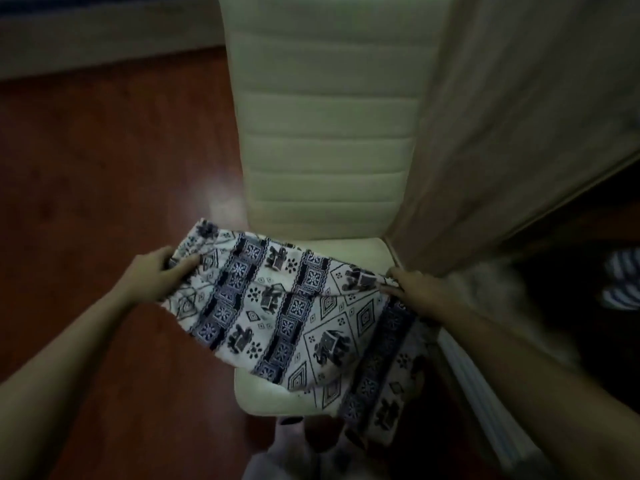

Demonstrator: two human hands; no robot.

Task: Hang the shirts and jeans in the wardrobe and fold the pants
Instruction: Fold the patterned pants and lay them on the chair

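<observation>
The patterned pants (pixel 294 306) lie spread across the seat of a cream chair (pixel 325 140), one end hanging off its front edge, with the left hand (pixel 157 275) gripping the left edge and the right hand (pixel 414 289) pinching the right edge, above a red-brown floor (pixel 104 168).

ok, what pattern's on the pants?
Pants: white with dark blue elephants and geometric bands, head view.

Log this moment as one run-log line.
elephant-print pants over cream chair | left hand grips edge | right hand pinches edge
</observation>
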